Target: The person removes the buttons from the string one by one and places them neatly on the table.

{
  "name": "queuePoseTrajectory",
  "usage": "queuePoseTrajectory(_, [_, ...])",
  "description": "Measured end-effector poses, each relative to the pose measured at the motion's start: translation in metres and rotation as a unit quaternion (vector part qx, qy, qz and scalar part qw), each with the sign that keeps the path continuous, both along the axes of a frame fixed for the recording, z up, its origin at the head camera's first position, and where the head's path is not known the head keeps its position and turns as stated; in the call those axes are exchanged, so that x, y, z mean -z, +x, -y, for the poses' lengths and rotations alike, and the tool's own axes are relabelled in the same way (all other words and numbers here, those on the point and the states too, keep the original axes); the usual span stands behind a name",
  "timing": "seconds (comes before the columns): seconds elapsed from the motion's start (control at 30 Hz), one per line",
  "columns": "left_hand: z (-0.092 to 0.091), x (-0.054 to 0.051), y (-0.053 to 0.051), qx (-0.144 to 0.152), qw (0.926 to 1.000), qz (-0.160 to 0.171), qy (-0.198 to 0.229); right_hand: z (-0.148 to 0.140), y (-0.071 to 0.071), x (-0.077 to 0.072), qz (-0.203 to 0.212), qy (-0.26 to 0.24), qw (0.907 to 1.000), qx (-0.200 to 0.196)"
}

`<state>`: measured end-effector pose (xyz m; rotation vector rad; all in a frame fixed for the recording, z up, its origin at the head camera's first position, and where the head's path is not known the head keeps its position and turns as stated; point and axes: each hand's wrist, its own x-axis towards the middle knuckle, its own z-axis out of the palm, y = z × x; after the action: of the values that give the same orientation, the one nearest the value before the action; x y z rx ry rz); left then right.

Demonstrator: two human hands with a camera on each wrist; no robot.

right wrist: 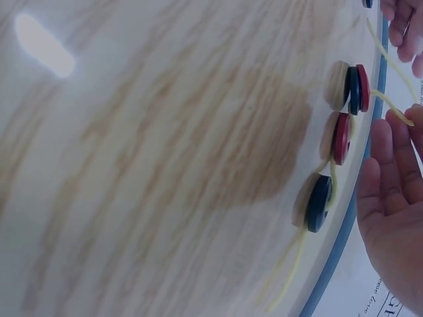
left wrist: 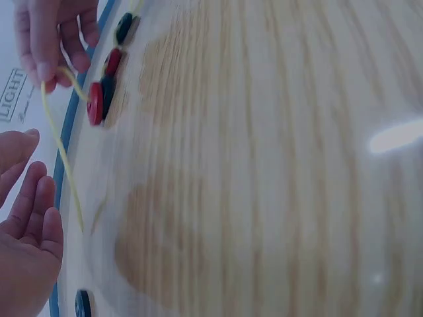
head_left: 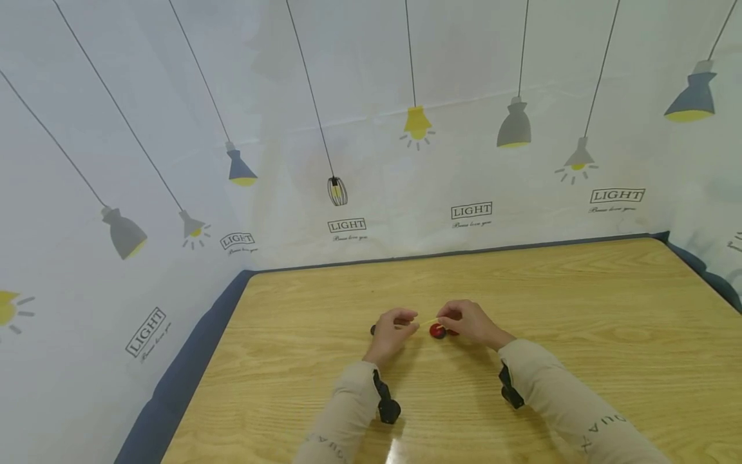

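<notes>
A yellow string (left wrist: 63,148) runs through several round, button-like discs on the table. My right hand (head_left: 471,321) pinches the string between thumb and fingertips, just past a red disc (left wrist: 96,104). Behind that disc is a dark disc (right wrist: 352,89); farther along the string come another red disc (right wrist: 341,139) and a larger dark one (right wrist: 318,203). The string's free end hangs toward my left hand (head_left: 394,335). That hand has its thumb apart from loosely bent fingers and nothing visible between them. Beside it, a separate dark disc (left wrist: 82,304) stands partly out of frame.
The wooden table (head_left: 290,386) has a dark blue edge (head_left: 180,367) on the left and along the back. White curtains (head_left: 371,148) printed with lamps surround it. A bright reflection lies on the tabletop near my forearms.
</notes>
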<state>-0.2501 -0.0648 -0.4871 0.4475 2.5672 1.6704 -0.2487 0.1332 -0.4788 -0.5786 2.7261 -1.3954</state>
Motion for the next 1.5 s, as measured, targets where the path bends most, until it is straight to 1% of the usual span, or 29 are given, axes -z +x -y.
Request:
queuePoseTrajectory(0.13, [-0.011, 0.000, 0.002, 0.003, 1.0000, 0.005, 0.004, 0.001, 0.000, 0.000, -0.001, -0.001, 1.0000, -0.002])
queuePoseTrajectory(0.27, [-0.018, 0.005, 0.001, -0.001, 1.0000, 0.001, 0.007, 0.003, -0.001, -0.001, -0.003, -0.001, 1.0000, -0.002])
queuePoseTrajectory(0.43, [-0.022, 0.009, 0.001, -0.001, 0.9999, 0.003, 0.016, 0.004, -0.002, -0.001, -0.006, -0.001, 1.0000, -0.008])
queuePoseTrajectory(0.57, [-0.022, 0.008, 0.001, -0.002, 0.9998, 0.012, 0.017, 0.005, -0.002, -0.001, -0.009, -0.005, 0.9999, -0.013])
queuePoseTrajectory(0.77, [-0.020, 0.004, 0.003, 0.004, 0.9996, 0.028, 0.001, 0.006, -0.002, 0.001, -0.014, 0.005, 0.9998, -0.011])
queuePoseTrajectory(0.9, [-0.018, 0.001, 0.004, 0.010, 0.9993, 0.036, -0.001, 0.006, -0.003, 0.002, -0.021, 0.011, 0.9996, -0.013])
queuePoseTrajectory(1.1, [-0.017, 0.000, 0.003, 0.006, 0.9996, 0.028, 0.007, 0.007, -0.003, 0.003, -0.024, 0.021, 0.9994, -0.017])
queuePoseTrajectory(1.33, [-0.014, -0.001, 0.002, 0.001, 0.9995, 0.024, 0.019, 0.010, -0.003, 0.005, -0.017, 0.012, 0.9996, -0.019])
queuePoseTrajectory(1.4, [-0.013, -0.004, 0.004, 0.003, 0.9996, 0.016, 0.022, 0.011, -0.004, 0.006, -0.019, 0.012, 0.9995, -0.021])
queuePoseTrajectory(1.5, [-0.011, -0.017, 0.013, 0.009, 0.9996, 0.008, 0.027, 0.012, -0.004, 0.007, -0.021, 0.012, 0.9994, -0.025])
